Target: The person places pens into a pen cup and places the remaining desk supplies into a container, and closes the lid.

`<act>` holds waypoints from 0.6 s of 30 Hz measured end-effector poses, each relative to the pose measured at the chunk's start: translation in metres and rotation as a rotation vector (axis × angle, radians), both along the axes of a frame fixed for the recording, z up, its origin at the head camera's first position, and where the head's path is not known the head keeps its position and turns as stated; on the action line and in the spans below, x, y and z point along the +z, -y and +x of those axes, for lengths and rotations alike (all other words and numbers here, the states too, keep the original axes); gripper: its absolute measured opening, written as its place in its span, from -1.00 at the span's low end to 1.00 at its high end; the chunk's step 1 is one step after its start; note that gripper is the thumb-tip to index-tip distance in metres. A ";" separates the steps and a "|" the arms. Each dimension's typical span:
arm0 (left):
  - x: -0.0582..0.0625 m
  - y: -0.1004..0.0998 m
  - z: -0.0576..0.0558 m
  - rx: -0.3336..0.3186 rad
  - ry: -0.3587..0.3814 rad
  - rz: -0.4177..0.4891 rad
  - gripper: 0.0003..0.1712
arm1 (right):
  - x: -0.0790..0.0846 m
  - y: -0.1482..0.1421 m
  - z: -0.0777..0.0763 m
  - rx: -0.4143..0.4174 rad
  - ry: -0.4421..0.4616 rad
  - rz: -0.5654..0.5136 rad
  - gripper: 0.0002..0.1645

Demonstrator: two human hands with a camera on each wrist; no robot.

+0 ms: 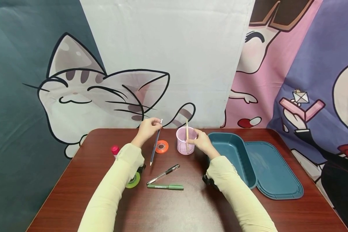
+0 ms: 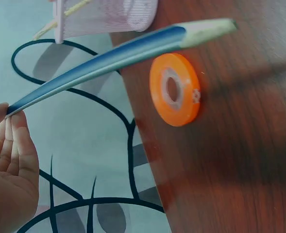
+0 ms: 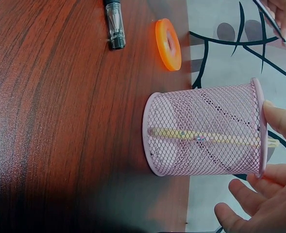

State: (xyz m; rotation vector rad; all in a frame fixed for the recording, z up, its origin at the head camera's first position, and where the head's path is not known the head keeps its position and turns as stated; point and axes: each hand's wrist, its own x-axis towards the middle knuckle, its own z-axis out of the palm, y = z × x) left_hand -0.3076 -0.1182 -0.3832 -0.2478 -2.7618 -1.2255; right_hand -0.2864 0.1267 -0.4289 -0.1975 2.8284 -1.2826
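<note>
My left hand (image 1: 149, 128) pinches a blue pencil (image 1: 155, 145) near its top end, and the pencil slants down with its pale sharpened end lowest. The left wrist view shows that blue pencil (image 2: 109, 58) between thumb and fingertips. My right hand (image 1: 202, 142) holds the rim of a pink mesh pen holder (image 1: 181, 145), thumb on one side and fingers on the other. Inside the holder stands a yellow pencil (image 3: 206, 138), its top end above the rim. An orange tape roll (image 1: 161, 146) lies on the table between the two hands.
A black-capped clear pen (image 1: 163, 174) and a green pen (image 1: 165, 187) lie in front of the hands. Near the left forearm are a green tape roll (image 1: 134, 181) and a red-capped item (image 1: 115, 149). Rightward stand a teal box (image 1: 230, 151) and its flat lid (image 1: 274, 170).
</note>
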 end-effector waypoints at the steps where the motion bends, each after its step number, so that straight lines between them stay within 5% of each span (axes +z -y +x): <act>1: 0.001 0.000 -0.001 0.008 0.007 0.030 -0.70 | 0.000 0.000 0.000 -0.001 0.000 -0.001 -0.11; 10: 0.010 -0.006 -0.003 0.145 0.043 0.440 -0.70 | -0.002 0.000 0.000 -0.012 0.011 0.005 -0.11; 18: 0.018 -0.015 -0.004 0.235 -0.013 0.607 -0.69 | -0.002 0.000 0.000 -0.007 -0.007 -0.006 -0.12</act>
